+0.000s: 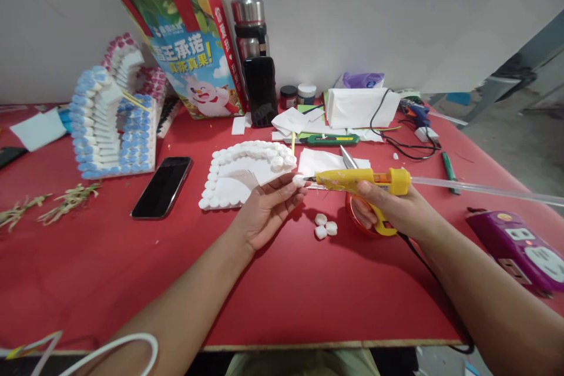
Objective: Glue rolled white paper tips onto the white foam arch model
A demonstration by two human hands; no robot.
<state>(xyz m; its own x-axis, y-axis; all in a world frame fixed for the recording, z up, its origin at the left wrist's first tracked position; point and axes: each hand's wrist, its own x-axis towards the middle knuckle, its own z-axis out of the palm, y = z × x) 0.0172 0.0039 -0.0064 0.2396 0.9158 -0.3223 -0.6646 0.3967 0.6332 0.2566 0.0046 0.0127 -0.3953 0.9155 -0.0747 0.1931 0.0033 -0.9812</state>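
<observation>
Between the fingertips of my left hand (274, 210) is a small white puff (299, 181). My right hand (390, 205) is wrapped round a yellow glue gun (346, 179), its nozzle at the puff. A clear glue stick (476, 188) runs out of the gun's back. Beyond my left hand lies a white board (231, 189) edged with rows of white puffs. Several loose white puffs (321, 232) lie on the red table (282, 299) between my hands. A red bowl (352, 211) is partly hidden behind the gun and my right hand.
A black phone (162, 188) lies left, near a blue-and-white puff model (112, 129). A shopping bag (198, 53), flask (249, 23) and upright black phone (259, 91) stand behind. A green cutter (332, 140) lies at centre back, a purple power strip (517, 249) at right.
</observation>
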